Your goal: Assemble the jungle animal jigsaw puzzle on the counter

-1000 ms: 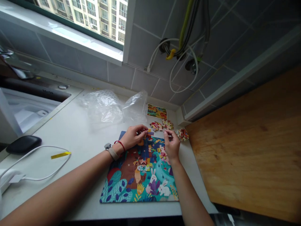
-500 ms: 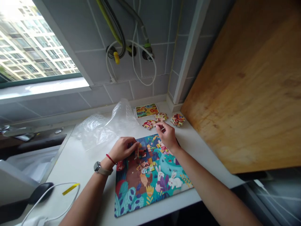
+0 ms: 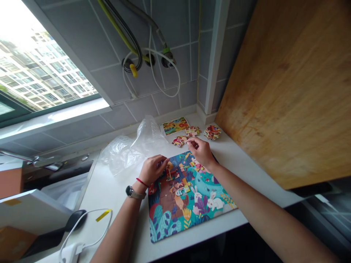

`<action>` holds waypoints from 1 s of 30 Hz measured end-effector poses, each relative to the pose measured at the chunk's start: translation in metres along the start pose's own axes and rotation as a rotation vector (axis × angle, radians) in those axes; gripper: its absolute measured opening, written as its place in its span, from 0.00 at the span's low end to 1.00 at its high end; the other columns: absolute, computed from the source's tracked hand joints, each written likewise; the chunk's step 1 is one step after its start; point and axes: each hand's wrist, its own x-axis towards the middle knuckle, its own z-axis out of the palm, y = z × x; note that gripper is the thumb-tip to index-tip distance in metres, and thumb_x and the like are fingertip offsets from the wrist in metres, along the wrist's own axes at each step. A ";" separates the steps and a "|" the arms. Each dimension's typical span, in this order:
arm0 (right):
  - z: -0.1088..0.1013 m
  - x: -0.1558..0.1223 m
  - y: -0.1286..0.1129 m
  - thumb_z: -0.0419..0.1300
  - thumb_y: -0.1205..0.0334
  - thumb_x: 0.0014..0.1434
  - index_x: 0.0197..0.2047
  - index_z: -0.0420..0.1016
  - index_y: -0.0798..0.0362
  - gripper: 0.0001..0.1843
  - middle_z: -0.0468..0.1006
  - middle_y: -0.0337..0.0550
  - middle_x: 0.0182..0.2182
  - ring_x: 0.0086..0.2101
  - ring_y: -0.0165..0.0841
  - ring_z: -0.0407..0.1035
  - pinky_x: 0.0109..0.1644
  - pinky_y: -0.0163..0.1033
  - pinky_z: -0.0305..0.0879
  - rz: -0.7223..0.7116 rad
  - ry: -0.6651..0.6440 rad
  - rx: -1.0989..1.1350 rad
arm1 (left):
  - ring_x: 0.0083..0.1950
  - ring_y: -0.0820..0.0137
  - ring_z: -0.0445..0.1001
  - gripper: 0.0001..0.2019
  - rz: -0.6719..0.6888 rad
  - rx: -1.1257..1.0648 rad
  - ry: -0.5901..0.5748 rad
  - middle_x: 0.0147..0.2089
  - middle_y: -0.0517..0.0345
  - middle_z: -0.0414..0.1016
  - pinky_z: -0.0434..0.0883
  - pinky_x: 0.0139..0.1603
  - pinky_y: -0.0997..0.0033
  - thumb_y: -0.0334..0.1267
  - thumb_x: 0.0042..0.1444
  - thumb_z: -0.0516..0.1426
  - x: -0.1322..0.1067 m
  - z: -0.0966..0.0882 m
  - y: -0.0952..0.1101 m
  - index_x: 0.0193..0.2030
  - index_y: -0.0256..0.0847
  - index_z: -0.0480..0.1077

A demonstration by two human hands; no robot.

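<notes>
A colourful jigsaw puzzle board (image 3: 186,204) with rabbits and leaves lies on the white counter (image 3: 109,182), and several loose pieces sit on its upper middle. My left hand (image 3: 152,170) rests curled on the board's upper left part, its fingertips among those pieces. My right hand (image 3: 201,151) hovers at the board's top edge, with fingers pinched together, closest to the loose pieces beyond. Whether either hand holds a piece is hidden. Those pieces form a small stack (image 3: 212,132) and two loose clusters (image 3: 192,131) (image 3: 179,141), next to a small picture card (image 3: 174,126).
A crumpled clear plastic bag (image 3: 128,151) lies left of the board. A wooden board (image 3: 285,91) stands to the right. Further left are a sink (image 3: 63,190), a white cable (image 3: 82,230) and a yellow strip (image 3: 103,215). Hoses (image 3: 134,54) hang on the tiled wall.
The view has swung, so the board sits further right and more tilted. Both hands remain at the board's upper part, with the right hand slightly closer to the loose pieces.
</notes>
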 end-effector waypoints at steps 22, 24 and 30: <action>0.014 0.021 0.000 0.68 0.60 0.60 0.58 0.80 0.52 0.23 0.78 0.53 0.56 0.58 0.47 0.70 0.65 0.51 0.67 -0.130 -0.267 -0.597 | 0.68 0.47 0.68 0.23 0.112 0.013 -0.022 0.62 0.47 0.75 0.73 0.64 0.41 0.52 0.64 0.64 -0.056 -0.011 0.004 0.62 0.49 0.72; 0.022 0.030 -0.003 0.71 0.59 0.58 0.61 0.79 0.53 0.28 0.78 0.54 0.58 0.59 0.50 0.69 0.66 0.53 0.65 -0.134 -0.328 -0.703 | 0.71 0.46 0.65 0.22 0.086 0.028 -0.002 0.64 0.48 0.73 0.72 0.65 0.38 0.52 0.64 0.63 -0.057 -0.007 0.003 0.62 0.50 0.72; 0.023 0.043 0.000 0.71 0.65 0.58 0.56 0.83 0.53 0.21 0.82 0.51 0.48 0.53 0.47 0.72 0.64 0.51 0.66 -0.132 -0.356 -0.671 | 0.73 0.46 0.63 0.19 0.026 0.035 -0.025 0.65 0.49 0.72 0.71 0.66 0.38 0.51 0.65 0.63 -0.059 0.004 0.008 0.60 0.49 0.73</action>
